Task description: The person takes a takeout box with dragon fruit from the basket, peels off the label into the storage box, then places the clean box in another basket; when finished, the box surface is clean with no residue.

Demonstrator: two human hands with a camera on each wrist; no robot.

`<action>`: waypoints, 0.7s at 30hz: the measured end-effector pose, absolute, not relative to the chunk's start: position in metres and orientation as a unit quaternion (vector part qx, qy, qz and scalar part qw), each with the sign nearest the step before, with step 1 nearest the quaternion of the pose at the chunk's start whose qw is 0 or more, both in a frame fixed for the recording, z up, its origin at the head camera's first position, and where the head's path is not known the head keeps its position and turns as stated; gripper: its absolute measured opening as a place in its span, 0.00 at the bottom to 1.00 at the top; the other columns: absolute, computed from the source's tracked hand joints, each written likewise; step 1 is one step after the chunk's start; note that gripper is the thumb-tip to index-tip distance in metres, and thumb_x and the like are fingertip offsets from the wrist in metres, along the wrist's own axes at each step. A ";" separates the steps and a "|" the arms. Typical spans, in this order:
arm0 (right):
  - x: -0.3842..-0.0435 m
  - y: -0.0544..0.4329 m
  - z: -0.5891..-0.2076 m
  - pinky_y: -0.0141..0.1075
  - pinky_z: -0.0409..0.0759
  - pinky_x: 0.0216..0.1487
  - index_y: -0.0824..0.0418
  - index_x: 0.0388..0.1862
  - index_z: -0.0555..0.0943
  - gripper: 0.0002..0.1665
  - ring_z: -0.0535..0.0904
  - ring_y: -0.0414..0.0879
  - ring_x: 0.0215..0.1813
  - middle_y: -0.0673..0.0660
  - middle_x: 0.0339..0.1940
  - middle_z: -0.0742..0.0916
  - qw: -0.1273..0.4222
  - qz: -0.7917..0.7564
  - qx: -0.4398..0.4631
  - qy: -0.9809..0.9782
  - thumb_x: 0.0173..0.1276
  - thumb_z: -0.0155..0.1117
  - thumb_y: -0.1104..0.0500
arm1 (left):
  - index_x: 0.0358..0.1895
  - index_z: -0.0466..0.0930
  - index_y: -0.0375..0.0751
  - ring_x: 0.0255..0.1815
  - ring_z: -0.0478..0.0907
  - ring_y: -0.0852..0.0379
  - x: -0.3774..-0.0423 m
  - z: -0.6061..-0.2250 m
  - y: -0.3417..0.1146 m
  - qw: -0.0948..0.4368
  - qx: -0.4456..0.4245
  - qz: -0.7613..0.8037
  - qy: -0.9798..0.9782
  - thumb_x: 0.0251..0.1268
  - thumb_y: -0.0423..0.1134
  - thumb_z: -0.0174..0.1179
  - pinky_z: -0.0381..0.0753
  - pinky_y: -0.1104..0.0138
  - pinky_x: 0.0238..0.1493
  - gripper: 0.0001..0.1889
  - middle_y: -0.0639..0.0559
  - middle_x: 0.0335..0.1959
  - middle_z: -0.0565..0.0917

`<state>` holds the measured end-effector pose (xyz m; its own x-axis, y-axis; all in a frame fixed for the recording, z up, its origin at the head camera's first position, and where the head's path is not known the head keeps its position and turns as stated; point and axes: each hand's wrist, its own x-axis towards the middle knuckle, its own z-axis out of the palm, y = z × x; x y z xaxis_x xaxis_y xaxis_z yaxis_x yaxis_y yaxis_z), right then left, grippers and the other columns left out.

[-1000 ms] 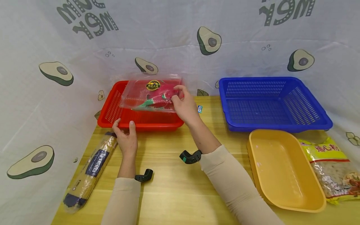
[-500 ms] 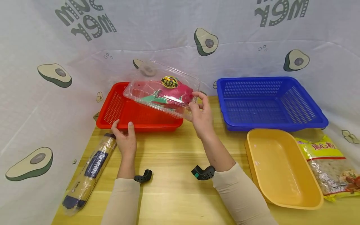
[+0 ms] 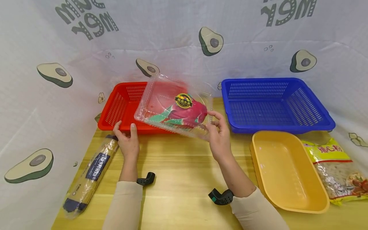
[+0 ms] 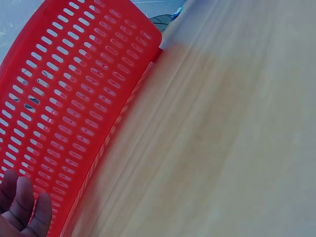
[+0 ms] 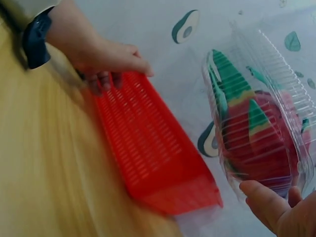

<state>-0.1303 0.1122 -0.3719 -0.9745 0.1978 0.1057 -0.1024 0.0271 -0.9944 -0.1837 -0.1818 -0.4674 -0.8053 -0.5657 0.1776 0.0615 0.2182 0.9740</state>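
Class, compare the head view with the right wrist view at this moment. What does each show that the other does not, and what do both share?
Only the head view: the blue basket, the yellow tray, the spaghetti packet, the macaroni bag and the round label on the clear clamshell box.
Only the right wrist view: the slots in the outer wall of the red basket facing the person.
Both: the left hand at that basket's rim, the right hand holding the clear clamshell box with dragon fruit inside, and the avocado-print cloth.

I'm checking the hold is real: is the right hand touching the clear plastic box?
Touching. The head view shows it: the right hand pinches the right end of the clear plastic box between thumb and fingers.
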 end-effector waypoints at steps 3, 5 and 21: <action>-0.120 0.120 -0.378 0.32 0.68 0.29 0.51 0.66 0.75 0.23 0.68 0.43 0.35 0.53 0.38 0.72 0.124 0.656 -0.039 -0.744 0.76 0.48 0.63 | 0.74 0.59 0.54 0.47 0.77 0.49 -0.184 -0.468 -0.182 0.259 0.172 -0.605 -0.733 0.71 0.56 0.60 0.72 0.66 0.49 0.33 0.35 0.60 0.82; -0.113 0.125 -0.381 0.31 0.68 0.28 0.51 0.66 0.75 0.23 0.69 0.43 0.36 0.52 0.39 0.74 0.131 0.642 -0.041 -0.754 0.76 0.49 0.64 | 0.74 0.59 0.54 0.47 0.76 0.50 -0.185 -0.467 -0.183 0.258 0.171 -0.608 -0.731 0.71 0.56 0.59 0.72 0.67 0.48 0.33 0.35 0.58 0.82; -0.054 0.168 -0.388 0.35 0.65 0.27 0.67 0.63 0.73 0.21 0.79 0.29 0.36 0.53 0.37 0.70 0.151 0.608 0.030 -0.779 0.73 0.48 0.75 | 0.75 0.58 0.53 0.42 0.73 0.51 -0.184 -0.466 -0.183 0.249 0.168 -0.611 -0.733 0.72 0.58 0.58 0.71 0.65 0.44 0.34 0.35 0.53 0.82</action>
